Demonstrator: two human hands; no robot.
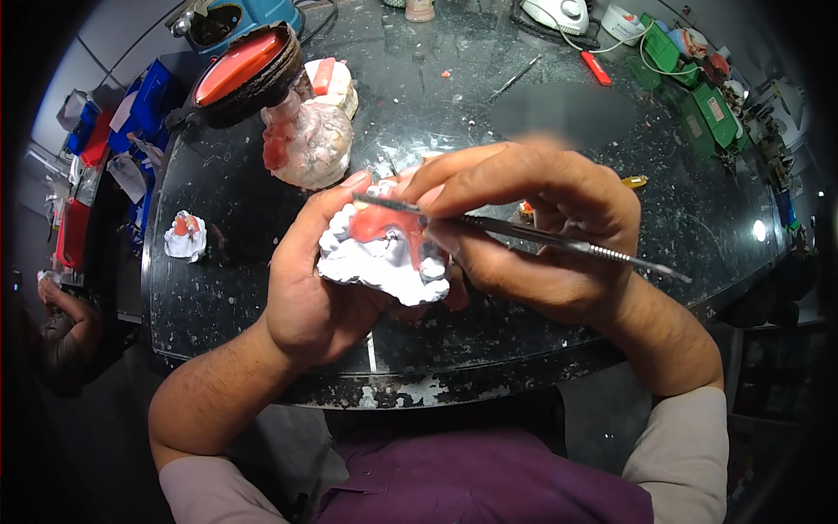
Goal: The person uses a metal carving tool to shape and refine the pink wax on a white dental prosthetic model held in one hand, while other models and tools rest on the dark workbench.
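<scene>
My left hand point(305, 288) is closed around a white plaster dental model point(371, 266), holding it above the front part of the table. Pink wax point(377, 225) covers the middle of the model and runs down in a strip on its right side. Between the thumb and fingers of my right hand point(550, 227) is a slim metal wax carver point(541, 234), held slantwise. Its flat tip lies over the upper edge of the pink wax; whether it touches cannot be made out. Some of my left fingers are hidden behind the model.
A pan of red wax point(240, 70) stands at the back left on a wax-crusted plaster base point(310, 144). A smaller plaster model point(185, 236) sits at left. Farther back lie a thin tool point(515, 76) and a red-handled tool point(595, 68). Green trays point(716, 115) line the right edge.
</scene>
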